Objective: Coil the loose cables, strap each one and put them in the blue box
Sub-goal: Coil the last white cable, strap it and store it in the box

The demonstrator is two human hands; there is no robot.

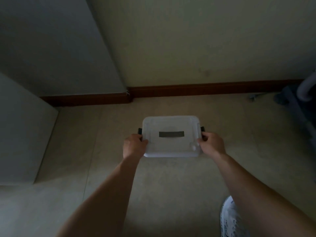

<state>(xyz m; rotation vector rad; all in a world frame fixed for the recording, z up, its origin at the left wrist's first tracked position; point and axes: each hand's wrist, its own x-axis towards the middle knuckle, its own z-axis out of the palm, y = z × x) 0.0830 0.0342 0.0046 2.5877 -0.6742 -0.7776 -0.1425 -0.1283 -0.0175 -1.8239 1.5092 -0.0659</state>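
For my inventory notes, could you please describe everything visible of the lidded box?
The box is a rectangular plastic container with rounded corners, seen from above: its closed lid looks whitish in dim light. A dark grey handle lies flat across its middle; a dark latch sits at each short end. The left hand and right hand grip those ends. Whether it rests on the floor I cannot tell.

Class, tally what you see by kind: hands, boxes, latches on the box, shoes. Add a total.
Hands: 2, left hand and right hand
Pale lidded plastic box: 1
Black end latches: 2
White patterned shoe: 1
Total: 6
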